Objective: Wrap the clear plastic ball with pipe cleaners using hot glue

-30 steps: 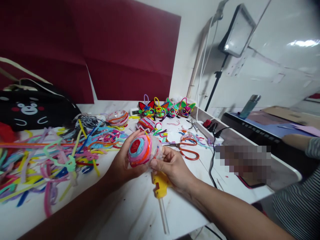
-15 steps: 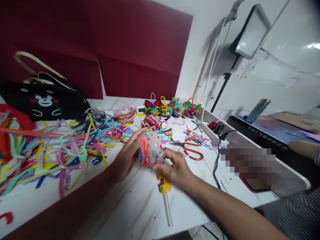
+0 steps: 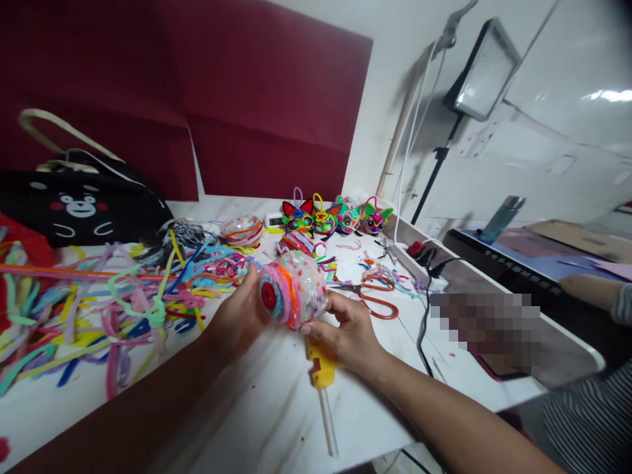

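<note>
a black bag (image 3: 83,220) sits before a maroon sheet (image 3: 271,99); a lamp (image 3: 486,69) and bottle (image 3: 502,221) stand at right.

Clear speckled ball (image 3: 310,289), red-centred multicoloured coils (image 3: 284,303) facing left, held between hands (image 3: 356,332)

Your white table (image 3: 266,408) carries a wide tangle of colored fuzzy strips (image 3: 157,309) on your left, a black bag (image 3: 74,220) behind it. Along the back stand four cat-faced ornaments (image 3: 348,220), two color-banded balls (image 3: 297,244) near them. Orange-handled scissors (image 3: 360,289) lie right of center; a yellow glue gun (image 3: 323,372) lies nearest you.
</note>
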`<state>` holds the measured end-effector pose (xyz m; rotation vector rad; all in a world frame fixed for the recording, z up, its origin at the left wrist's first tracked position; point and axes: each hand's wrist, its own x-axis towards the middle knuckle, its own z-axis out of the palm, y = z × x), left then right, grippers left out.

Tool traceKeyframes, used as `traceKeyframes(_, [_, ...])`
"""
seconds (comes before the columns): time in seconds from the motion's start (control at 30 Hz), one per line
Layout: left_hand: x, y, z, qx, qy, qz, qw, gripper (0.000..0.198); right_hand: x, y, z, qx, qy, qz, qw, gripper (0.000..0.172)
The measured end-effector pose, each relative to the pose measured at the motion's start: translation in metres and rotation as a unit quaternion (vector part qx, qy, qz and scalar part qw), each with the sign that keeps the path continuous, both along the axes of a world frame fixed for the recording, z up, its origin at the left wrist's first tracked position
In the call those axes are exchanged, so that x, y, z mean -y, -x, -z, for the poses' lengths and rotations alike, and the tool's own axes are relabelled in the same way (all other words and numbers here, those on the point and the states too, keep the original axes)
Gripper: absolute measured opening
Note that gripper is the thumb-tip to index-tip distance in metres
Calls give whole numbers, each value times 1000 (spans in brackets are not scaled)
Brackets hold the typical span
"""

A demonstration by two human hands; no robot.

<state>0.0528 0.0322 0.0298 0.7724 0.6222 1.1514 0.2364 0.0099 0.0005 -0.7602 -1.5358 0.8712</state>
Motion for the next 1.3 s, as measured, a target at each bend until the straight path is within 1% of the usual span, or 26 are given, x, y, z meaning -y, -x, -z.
traceKeyframes(0.1, [-4,-2,3,22,34,24,999,52,-3,0,1,-26,30,-6,999,39])
traceKeyframes(0.2, [-6,-1,3,37,41,32,998,45,-3,-1,0,-33,52,-19,998,38])
traceKeyframes(0.3, [-6,1,0,44,52,18,997,41,-2,-2,-5,-61,112,-79,989,41])
traceKeyframes(0.37, [-5,1,-4,43,56,2,997,42,-2,-4,-11,-114,158,-131,972,48])
traceKeyframes(0.4, [-4,1,-6,39,58,-4,998,43,-3,-4,-14,-145,173,-145,963,48])
traceKeyframes(0.47, [-3,0,-9,29,61,-9,998,47,-6,-7,-17,-192,186,-146,952,39])
traceKeyframes(0.53, [-2,-1,-10,18,64,-7,998,50,-10,-9,-18,-216,195,-136,947,39])
traceKeyframes(0.63, [0,-2,-10,16,51,27,998,51,-16,-12,-15,-236,223,-143,935,38])
traceKeyframes(0.73, [1,-1,-6,49,48,69,995,54,-20,-15,-13,-259,248,-152,921,36])
traceKeyframes(0.8, [1,0,-3,65,53,77,994,50,-22,-15,-13,-274,255,-152,915,35])
traceKeyframes(0.93, [0,1,3,55,27,43,997,42,-23,-14,-12,-288,266,-135,910,34])
traceKeyframes(1.03, [-3,4,0,58,-2,11,998,38,-24,-15,-14,-287,273,-103,912,33])
traceKeyframes(1.07, [-4,5,-2,58,-11,-4,998,37,-25,-17,-15,-287,273,-86,914,33])
traceKeyframes(1.13, [-7,9,-9,51,-26,-53,997,37,-27,-21,-18,-289,265,-51,918,31])
traceKeyframes(1.23, [-14,17,-21,41,-11,-110,993,38,-31,-27,-24,-287,244,-10,926,22])
traceKeyframes(1.3, [-19,23,-28,50,-9,-157,986,39,-32,-28,-27,-278,234,8,932,20])
